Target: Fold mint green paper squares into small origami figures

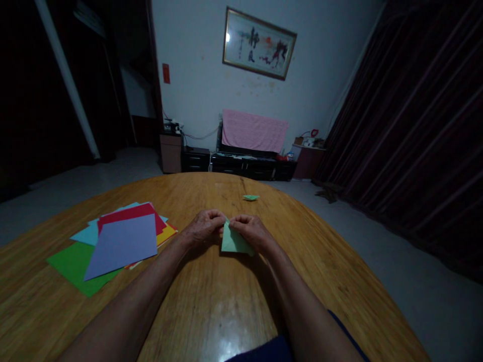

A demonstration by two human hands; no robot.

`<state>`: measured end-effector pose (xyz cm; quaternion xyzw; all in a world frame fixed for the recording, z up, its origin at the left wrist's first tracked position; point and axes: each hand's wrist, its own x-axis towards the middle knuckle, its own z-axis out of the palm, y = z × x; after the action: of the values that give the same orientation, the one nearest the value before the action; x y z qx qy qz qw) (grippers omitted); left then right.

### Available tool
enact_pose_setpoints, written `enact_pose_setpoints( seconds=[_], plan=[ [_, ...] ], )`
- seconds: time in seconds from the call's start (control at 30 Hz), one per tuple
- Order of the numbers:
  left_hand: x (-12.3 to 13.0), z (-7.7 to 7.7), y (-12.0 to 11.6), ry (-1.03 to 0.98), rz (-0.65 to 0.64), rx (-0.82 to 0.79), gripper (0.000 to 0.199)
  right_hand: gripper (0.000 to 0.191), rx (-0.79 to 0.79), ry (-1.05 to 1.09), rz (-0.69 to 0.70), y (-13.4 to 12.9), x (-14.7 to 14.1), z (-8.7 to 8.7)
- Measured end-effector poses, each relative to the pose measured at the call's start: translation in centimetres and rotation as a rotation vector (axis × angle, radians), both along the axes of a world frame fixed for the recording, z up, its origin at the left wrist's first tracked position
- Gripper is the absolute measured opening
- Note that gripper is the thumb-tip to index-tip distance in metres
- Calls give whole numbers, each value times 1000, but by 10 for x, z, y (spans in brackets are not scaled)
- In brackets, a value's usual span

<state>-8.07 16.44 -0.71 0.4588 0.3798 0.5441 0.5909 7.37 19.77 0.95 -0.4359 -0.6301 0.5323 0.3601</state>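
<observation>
A light green sheet of folded paper (234, 242) is held between my two hands, just above the middle of the wooden table. My left hand (204, 225) pinches its upper left corner with thumb and finger. On the other side, my right hand (252, 231) grips the top and right edge, with the thumb pointing toward the left fingertips. The fingers cover part of the paper's upper edge and right side. Beyond the hands lies a small folded green paper piece (251, 197), apart from both of them.
On the left of the round wooden table (188, 311) lies a loose pile of coloured paper: a lavender sheet (124, 246), a green sheet (79, 266), a red sheet (128, 215) and others. A cabinet (241, 165) and a pink cloth (252, 130) are by the far wall.
</observation>
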Motion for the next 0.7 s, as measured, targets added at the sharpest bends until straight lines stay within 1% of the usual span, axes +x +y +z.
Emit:
enact_pose_setpoints(
  seconds=[0.13,0.27,0.33,0.43,0.57,0.7],
  plan=[
    [0,3,1,31,17,-10,14,10,3,-33,-61,-1,-2,2],
    [-2,9,3,182,74,-23,16,11,11,-34,-71,-1,-4,2],
    [-2,10,4,207,93,-24,18,12,15,-42,-73,-1,-4,2],
    [-2,9,4,195,100,-11,18,12,19,-48,-62,-3,-5,3],
    [1,3,5,155,105,22,14,12,17,-28,-57,-7,-8,7],
    [1,2,4,114,110,12,16,13,15,2,-70,-7,-9,7]
  ],
)
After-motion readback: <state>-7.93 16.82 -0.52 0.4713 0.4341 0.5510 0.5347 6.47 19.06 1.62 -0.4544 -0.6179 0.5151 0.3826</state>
